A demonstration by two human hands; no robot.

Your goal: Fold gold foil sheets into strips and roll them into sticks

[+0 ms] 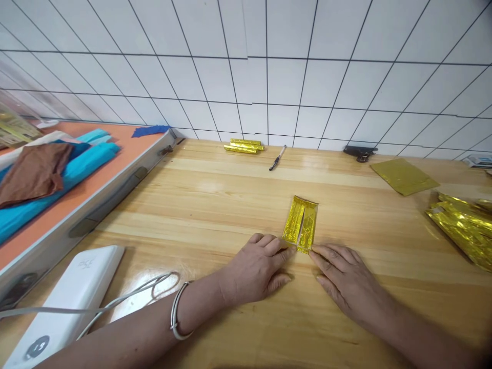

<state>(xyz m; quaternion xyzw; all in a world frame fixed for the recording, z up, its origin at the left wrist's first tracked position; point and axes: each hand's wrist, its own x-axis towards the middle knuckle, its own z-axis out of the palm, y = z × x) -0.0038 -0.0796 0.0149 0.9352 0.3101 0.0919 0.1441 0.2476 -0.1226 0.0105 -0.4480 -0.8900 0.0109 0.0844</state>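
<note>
A piece of shiny gold foil point(308, 225) lies flat on the wooden table, its two long sides folded in so that a narrow gap runs down the middle. At the foil's near left corner, the fingertips of my left hand point(257, 266) press down on it, fingers stretched forward and thumb apart on the wood. My right hand point(348, 277) lies low with its fingers extended, the fingertips touching the near right corner. Neither hand is wrapped around anything. The far edge of the foil shows a thin folded strip.
Rolled gold foil tubes point(243, 146), a pen point(277, 158) and a black clip point(360, 152) lie near the tiled wall. To the right are a flat gold sheet point(404, 177) and crumpled gold foil point(463, 225). A white power bank point(73, 302) with a cable sits left, beside folded cloths point(36, 171).
</note>
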